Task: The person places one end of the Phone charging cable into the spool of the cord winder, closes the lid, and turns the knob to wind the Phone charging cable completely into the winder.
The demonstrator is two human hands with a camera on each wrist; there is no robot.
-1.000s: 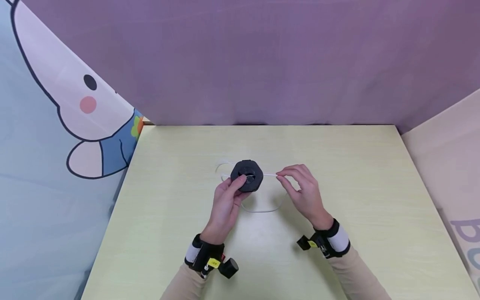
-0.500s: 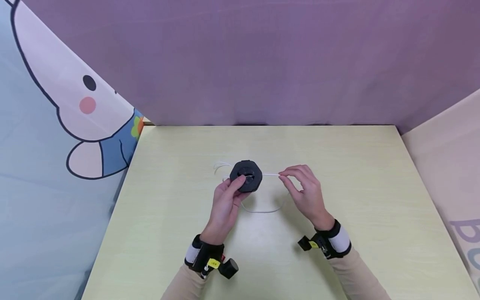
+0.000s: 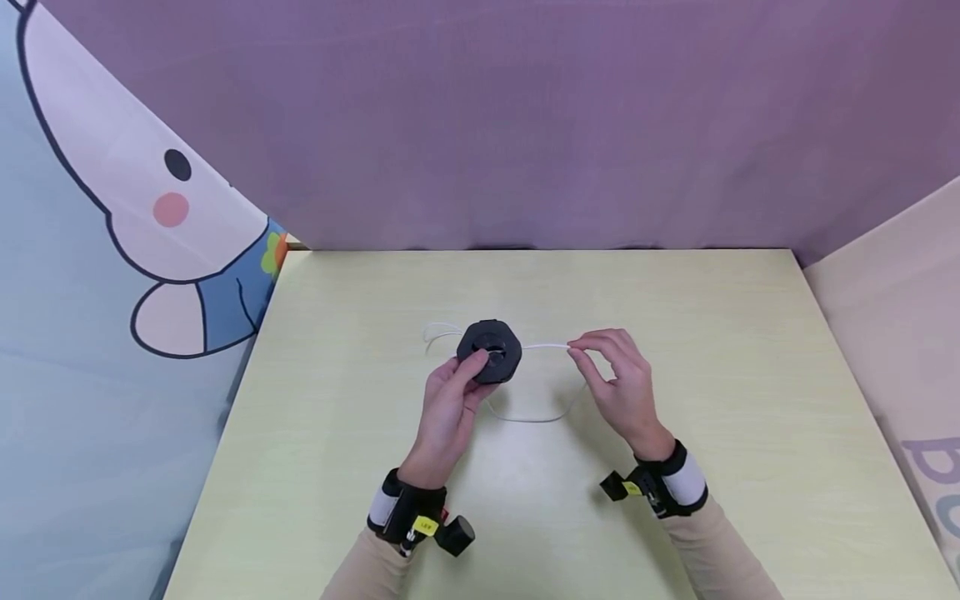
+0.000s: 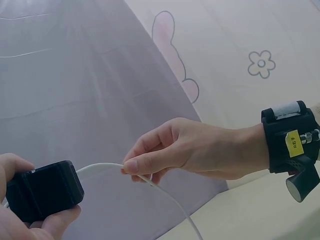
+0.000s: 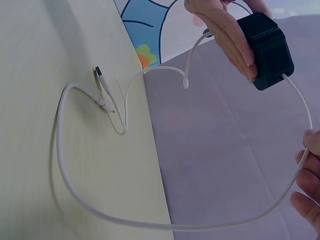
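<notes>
Case (image 3: 491, 342): black, hexagonal, round recess in its face; held up over the middle of the table (image 3: 675, 317) in the left hand (image 3: 445, 412), which hid its lower left edge.

Cable (image 5: 172, 227): white; left the case on the right, passed through the fingertips of the right hand (image 3: 618, 379), then hung in a wide loop. Fitted with a USB plug (image 5: 102, 81) and, just beside it, a white connector (image 5: 106, 105).

Left hand: closed round the case, thumb across the face by the recess, fingers behind.

Right hand: thumb and forefinger together, pinching the cable well apart from the case; other fingers loosely bent.

Left strap (image 3: 405, 512): black and white, with yellow label (image 3: 426, 526); characters too small to read surely.

Right strap (image 3: 675, 479): same pattern; yellow tag (image 4: 294, 144) printed with small sideways characters, not surely legible.

Table: pale yellow-green.

Purple cloth (image 3: 525, 125): behind the table.

Blue cloth (image 3: 60, 400): at left, printed with a white cartoon figure (image 3: 135, 200).

Pale cloth (image 3: 900, 317): at right, with purple lettering (image 3: 933, 460) cut off by the view's edge.
</notes>
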